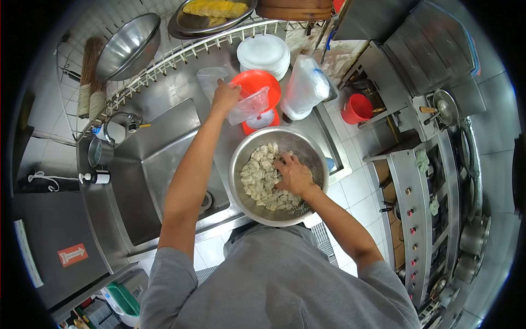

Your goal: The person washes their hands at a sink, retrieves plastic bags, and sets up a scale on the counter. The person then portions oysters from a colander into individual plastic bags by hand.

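The left hand (226, 96) grips a clear bag (250, 107) at the orange bowl (252, 82), which rests on a scale (260, 120). The right hand (296, 176) is positioned in the colander (304, 146), fingers curled on the pale pieces (258, 176). The sink (170, 159) is located to the colander's left.

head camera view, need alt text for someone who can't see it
A person's right hand rests among pale, lumpy pieces in a perforated metal bowl by a steel sink, while the left hand holds a clear plastic bag at an orange bowl that seems to sit on a scale. White stacked dishes stand behind it.
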`<state>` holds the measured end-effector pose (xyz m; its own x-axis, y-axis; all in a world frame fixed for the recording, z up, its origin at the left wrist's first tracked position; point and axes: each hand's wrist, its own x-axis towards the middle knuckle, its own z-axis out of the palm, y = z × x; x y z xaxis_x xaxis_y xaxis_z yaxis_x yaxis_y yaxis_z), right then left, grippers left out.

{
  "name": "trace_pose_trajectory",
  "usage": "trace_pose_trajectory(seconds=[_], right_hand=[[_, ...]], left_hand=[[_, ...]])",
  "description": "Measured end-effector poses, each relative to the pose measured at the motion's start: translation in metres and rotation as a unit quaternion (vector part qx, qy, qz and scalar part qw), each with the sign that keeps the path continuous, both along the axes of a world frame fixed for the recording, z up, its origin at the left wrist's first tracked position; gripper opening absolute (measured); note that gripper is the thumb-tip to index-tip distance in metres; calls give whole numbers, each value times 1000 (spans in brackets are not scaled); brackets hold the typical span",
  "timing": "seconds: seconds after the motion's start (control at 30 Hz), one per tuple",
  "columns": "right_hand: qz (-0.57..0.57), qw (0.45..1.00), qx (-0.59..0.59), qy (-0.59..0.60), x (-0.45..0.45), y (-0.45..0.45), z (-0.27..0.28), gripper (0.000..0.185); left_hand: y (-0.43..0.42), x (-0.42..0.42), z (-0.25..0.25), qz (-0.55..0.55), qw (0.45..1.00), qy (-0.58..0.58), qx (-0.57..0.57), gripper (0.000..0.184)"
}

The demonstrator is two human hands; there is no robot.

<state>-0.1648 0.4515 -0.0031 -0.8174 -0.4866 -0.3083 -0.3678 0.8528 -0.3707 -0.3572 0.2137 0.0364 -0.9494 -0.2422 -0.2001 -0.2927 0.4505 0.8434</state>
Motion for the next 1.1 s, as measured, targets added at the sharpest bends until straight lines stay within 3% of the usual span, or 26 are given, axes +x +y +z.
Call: trace_pose_trajectory(seconds=[0.03,0.1,0.13,0.2,0.33,0.4,0.63,0.7,0.8,0.93,1.0,1.1], right_hand=[[0,1000,0,-2,2,1,0,82],[-18,999,-33,9,5,6,-1,73],[-17,999,-33,8,5,8,0,73],[-15,997,-80,5,7,15,-1,66],[-8,991,-132,-15,0,24,-16,53],[-54,988,-128,-71,-10,19,-27,40],[-71,982,-171,-46,-16,9,-38,22],[-72,980,-184,-31,-15,9,-40,17],[-62,966,-250,1,-14,11,-30,16],[-98,955,-281,-4,-8,15,-19,17],[-115,950,-291,-17,-6,18,-15,18],[-134,943,-300,-56,-4,21,-6,19]], left_hand=[[-4,-8,-9,0,1000,-2,0,78],[-11,-22,-24,-24,996,20,-81,55],[-11,-25,-31,-23,996,18,-81,55],[-13,-27,-42,6,989,50,-142,37],[-11,-25,-42,9,992,53,-116,33],[-9,-23,-37,25,986,58,-157,29],[-1,-12,-20,-10,966,90,-243,26],[-2,-12,-20,21,974,143,-177,23],[-6,12,17,22,978,178,-111,22],[-30,46,39,17,986,157,-60,22],[-43,66,42,6,979,194,69,20],[-68,94,39,-32,980,185,62,19]])
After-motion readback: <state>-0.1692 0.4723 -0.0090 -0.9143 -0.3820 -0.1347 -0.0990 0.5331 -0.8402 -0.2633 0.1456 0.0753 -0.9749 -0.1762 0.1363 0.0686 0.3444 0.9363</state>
